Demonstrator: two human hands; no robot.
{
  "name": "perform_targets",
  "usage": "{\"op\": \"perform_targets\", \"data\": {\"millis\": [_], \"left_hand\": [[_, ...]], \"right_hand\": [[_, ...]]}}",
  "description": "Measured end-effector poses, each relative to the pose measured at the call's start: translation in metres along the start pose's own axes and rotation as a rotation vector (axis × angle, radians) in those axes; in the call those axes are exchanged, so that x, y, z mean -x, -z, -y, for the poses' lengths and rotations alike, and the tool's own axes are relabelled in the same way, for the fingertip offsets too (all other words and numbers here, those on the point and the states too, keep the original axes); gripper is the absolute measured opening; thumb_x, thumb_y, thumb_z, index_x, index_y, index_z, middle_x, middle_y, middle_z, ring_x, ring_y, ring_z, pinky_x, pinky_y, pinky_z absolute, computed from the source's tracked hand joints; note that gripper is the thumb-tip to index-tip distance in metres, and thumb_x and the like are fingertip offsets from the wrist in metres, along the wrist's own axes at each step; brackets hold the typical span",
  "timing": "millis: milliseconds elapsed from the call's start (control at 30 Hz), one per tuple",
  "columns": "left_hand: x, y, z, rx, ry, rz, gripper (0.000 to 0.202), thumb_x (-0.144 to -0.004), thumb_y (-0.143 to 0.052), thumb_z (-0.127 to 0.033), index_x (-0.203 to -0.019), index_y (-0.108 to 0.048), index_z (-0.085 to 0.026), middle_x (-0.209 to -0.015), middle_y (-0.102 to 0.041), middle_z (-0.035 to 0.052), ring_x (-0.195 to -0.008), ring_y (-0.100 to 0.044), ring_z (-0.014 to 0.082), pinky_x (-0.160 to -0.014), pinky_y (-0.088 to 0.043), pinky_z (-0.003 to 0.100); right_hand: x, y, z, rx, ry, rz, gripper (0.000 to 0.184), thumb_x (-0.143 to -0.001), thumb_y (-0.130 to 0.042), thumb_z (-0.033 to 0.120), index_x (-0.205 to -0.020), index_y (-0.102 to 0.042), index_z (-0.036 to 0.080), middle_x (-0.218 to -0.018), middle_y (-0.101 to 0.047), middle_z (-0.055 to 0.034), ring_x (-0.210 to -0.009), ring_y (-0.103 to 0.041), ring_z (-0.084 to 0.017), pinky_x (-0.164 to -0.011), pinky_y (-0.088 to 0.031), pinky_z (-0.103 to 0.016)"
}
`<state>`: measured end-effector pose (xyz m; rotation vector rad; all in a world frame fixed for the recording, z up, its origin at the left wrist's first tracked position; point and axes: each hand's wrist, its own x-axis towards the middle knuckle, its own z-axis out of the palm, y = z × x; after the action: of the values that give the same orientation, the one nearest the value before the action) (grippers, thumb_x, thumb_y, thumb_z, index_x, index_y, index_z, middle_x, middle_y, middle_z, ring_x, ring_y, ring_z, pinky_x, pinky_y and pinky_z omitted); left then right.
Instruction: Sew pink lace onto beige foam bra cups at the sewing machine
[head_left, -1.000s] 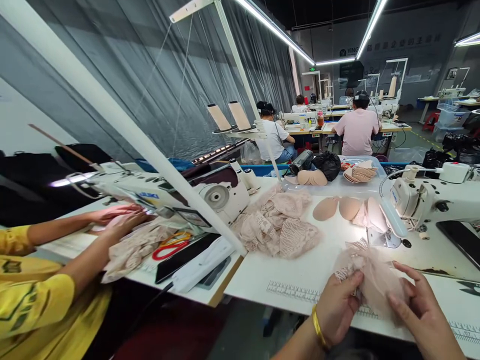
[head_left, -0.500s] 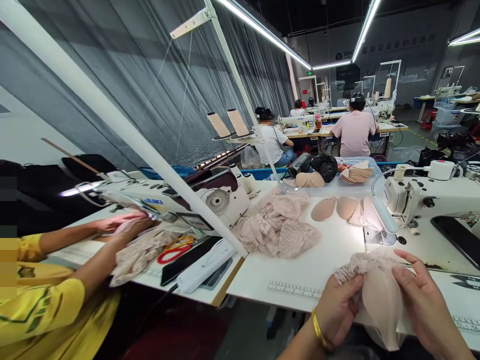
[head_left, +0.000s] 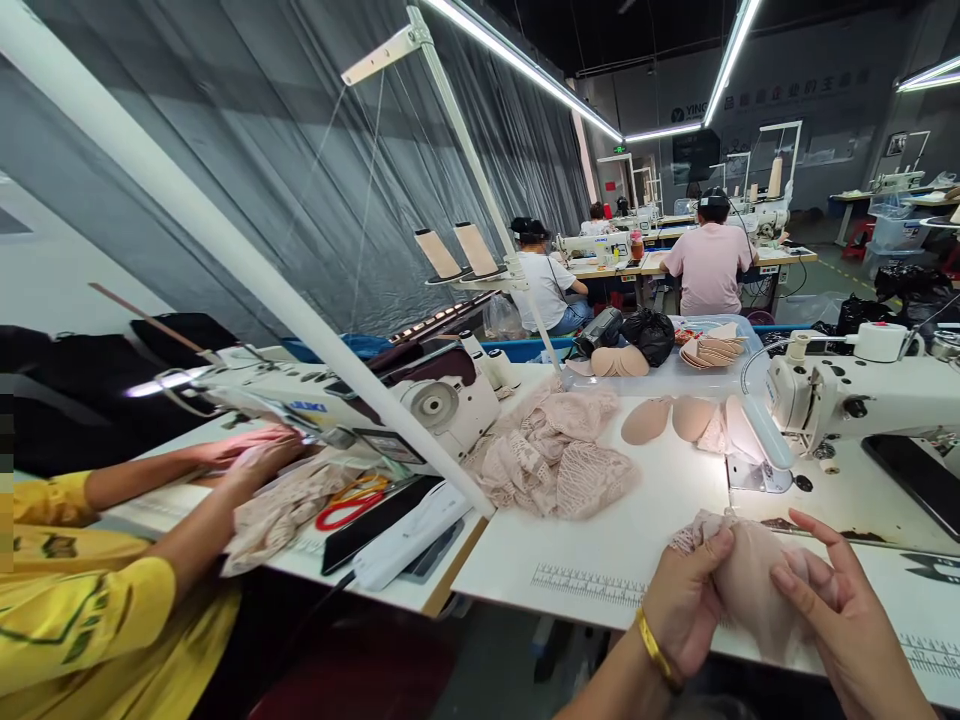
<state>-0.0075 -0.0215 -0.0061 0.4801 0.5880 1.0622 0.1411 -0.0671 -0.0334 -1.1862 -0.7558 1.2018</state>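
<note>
Over the table's front edge I hold a beige bra cup point(head_left: 750, 575) with sheer fabric and a lace border. My left hand point(head_left: 686, 605) grips its lace side, thumb on top, a gold bracelet at the wrist. The thumb of my right hand point(head_left: 844, 600) presses the cup's other side; its index finger is raised and the other fingers gather the sheer fabric. Loose cup pads point(head_left: 647, 420) lie on the table beside the lit needle area of the sewing machine point(head_left: 814, 400). A heap of beige lace pieces point(head_left: 555, 450) lies to the left.
Black thread snips point(head_left: 937, 575) and a dark phone point(head_left: 911, 485) lie at the right. A plastic bin point(head_left: 667, 378) with pads stands behind. On the left, a co-worker in a yellow sleeve point(head_left: 127, 600) sews near red-handled scissors point(head_left: 349, 508). A white pole point(head_left: 300, 310) crosses the view.
Both hands have tilted the bra cup and folded its hanging sheer part upward. My right thumb has moved lower and inward onto the cup. The lace heap and pads have stayed put.
</note>
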Motion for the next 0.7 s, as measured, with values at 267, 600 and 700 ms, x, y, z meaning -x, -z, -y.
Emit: {"op": "perform_targets", "data": {"millis": [267,600,700], "left_hand": [[-0.004,0.003,0.005,0.069,0.063,-0.099,0.037,-0.068,-0.097,-0.031,-0.095,-0.082,-0.013,-0.096,-0.079,0.0099,-0.086,-0.072,0.0203,-0.093,-0.056,0.033],[-0.007,-0.002,0.001,0.084,0.166,-0.104,0.034,-0.068,-0.093,-0.032,-0.093,-0.081,-0.012,-0.094,-0.079,0.0093,-0.085,-0.072,0.0215,-0.083,-0.056,0.03],[-0.009,-0.007,0.002,0.043,0.116,-0.039,0.04,-0.066,-0.095,-0.034,-0.095,-0.08,-0.011,-0.095,-0.078,0.011,-0.09,-0.072,0.0234,-0.086,-0.055,0.031]], "right_hand": [[-0.001,-0.002,0.0,-0.046,-0.055,0.017,0.089,-0.073,-0.087,0.061,-0.147,-0.049,0.032,-0.102,-0.081,-0.0064,-0.088,-0.076,-0.03,-0.079,-0.062,-0.044],[-0.004,-0.001,-0.001,-0.081,-0.026,-0.033,0.087,-0.073,-0.088,0.057,-0.146,-0.048,0.031,-0.103,-0.08,-0.0075,-0.092,-0.076,-0.03,-0.082,-0.061,-0.044],[-0.008,0.001,-0.003,-0.041,-0.004,-0.011,0.088,-0.076,-0.086,0.058,-0.149,-0.047,0.033,-0.104,-0.081,-0.007,-0.092,-0.076,-0.03,-0.082,-0.062,-0.045]]}}
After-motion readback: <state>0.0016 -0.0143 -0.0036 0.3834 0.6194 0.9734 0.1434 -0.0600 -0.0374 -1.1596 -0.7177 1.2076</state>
